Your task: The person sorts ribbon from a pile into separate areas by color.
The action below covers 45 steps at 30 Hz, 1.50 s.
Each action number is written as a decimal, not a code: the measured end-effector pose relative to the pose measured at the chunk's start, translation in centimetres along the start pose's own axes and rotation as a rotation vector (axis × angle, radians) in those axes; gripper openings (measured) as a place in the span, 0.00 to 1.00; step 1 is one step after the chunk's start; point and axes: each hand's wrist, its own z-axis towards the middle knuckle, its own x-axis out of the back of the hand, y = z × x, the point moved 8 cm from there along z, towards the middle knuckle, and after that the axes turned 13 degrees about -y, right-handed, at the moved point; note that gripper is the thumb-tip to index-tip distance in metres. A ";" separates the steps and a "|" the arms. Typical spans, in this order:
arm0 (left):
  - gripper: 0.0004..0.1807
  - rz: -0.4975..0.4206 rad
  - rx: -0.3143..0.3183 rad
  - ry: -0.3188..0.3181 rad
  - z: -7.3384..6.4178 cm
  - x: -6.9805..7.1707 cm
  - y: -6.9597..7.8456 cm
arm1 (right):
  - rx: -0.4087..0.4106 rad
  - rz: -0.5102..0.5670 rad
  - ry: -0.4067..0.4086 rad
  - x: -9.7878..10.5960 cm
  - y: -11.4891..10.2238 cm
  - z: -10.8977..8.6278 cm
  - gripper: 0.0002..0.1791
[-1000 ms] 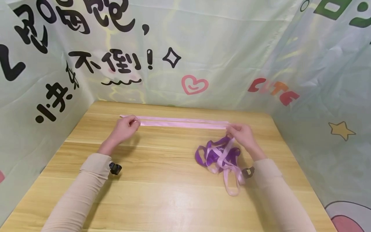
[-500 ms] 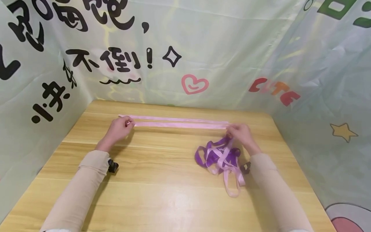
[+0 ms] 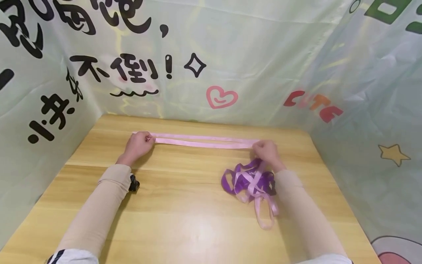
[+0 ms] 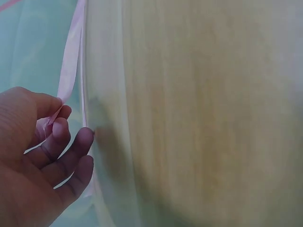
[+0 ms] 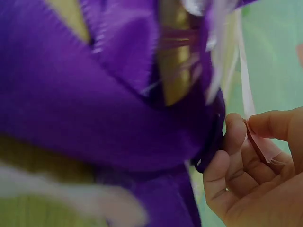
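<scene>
A pink ribbon (image 3: 204, 144) stretches across the back of the table between the two hands, its front strand bowing slightly. Just behind it runs a second pink ribbon strand (image 3: 197, 137). The left hand (image 3: 137, 145) pinches the front strand between thumb and fingertips; in the left wrist view the ribbon (image 4: 71, 61) rises from that pinch. On the other side, the right hand (image 3: 267, 152) pinches the ribbon's end, with a short tail (image 5: 265, 146) inside the palm. Close below this hand lies a loose tangle of purple ribbon (image 3: 228, 183) and pink ribbon (image 3: 254, 183).
The wooden table (image 3: 184, 205) is enclosed by a pale green printed cloth (image 3: 257, 55) at the back and both sides. A small black device (image 3: 133, 183) sits at the left wrist. Purple ribbon (image 5: 94, 104) fills much of the right wrist view.
The left hand has slid left along the ribbon, then held about there. The right hand has shifted slightly left, and the front strand has gone from straight to a little slack.
</scene>
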 end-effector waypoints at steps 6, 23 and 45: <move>0.14 0.027 0.036 0.032 0.6 0.3 -0.4 | 0.003 -0.032 0.025 -0.5 0.8 0.9 0.13; 0.15 0.071 0.124 0.039 1.7 0.0 -1.1 | -0.063 -0.019 0.084 -0.2 1.0 2.0 0.09; 0.29 0.046 0.139 0.041 1.0 0.3 -0.6 | -0.036 0.036 0.194 2.1 1.8 1.7 0.32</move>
